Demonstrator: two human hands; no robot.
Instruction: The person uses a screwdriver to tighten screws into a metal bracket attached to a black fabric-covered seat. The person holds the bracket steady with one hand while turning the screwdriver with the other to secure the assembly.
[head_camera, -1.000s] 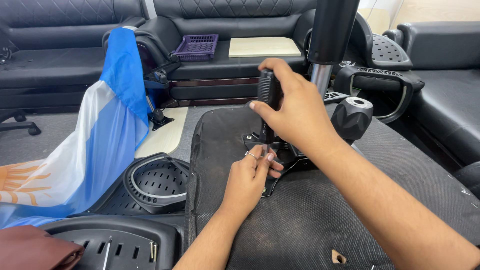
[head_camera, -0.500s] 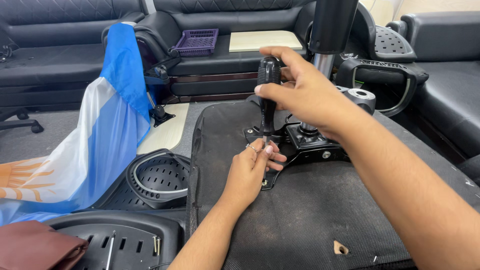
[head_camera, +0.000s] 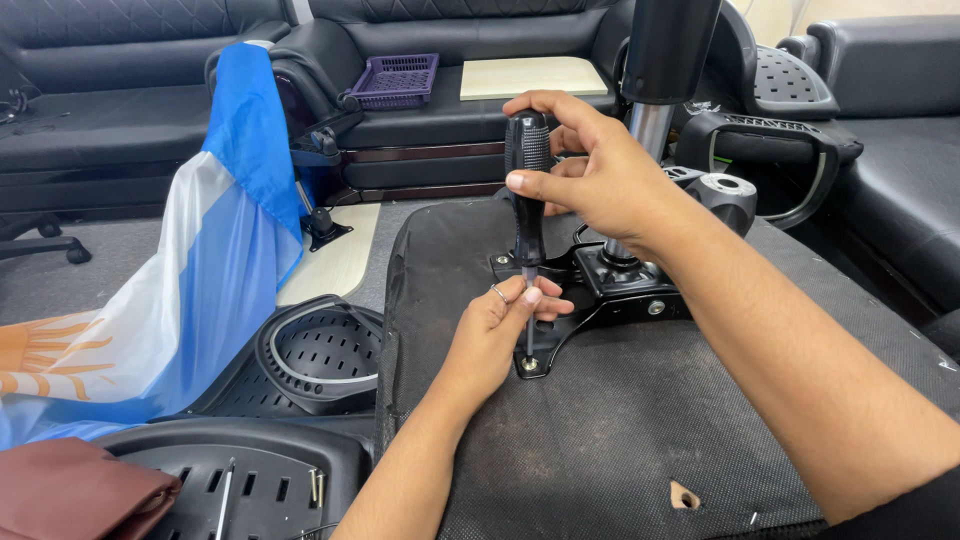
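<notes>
A black quilted leather sofa (head_camera: 150, 110) runs along the far side, cut off at the top edge. Near it, filling the centre and right, lies an upturned chair seat (head_camera: 620, 420), its underside covered in coarse black fabric with a small tear at the near edge. A blue, white and pale flag (head_camera: 200, 280), smooth and glossy, drapes on the left, hiding what supports it. A black metal mounting plate (head_camera: 610, 290) sits on the seat under a chrome column whose top is cut off.

The right hand (head_camera: 590, 175) is wrapped around the ribbed black handle of a screwdriver (head_camera: 527, 220), standing upright at the plate's near-left corner. The left hand (head_camera: 495, 330), a ring on one finger, pinches the thin shaft just above a screw (head_camera: 528, 364); the tip's seating is hard to make out.
</notes>
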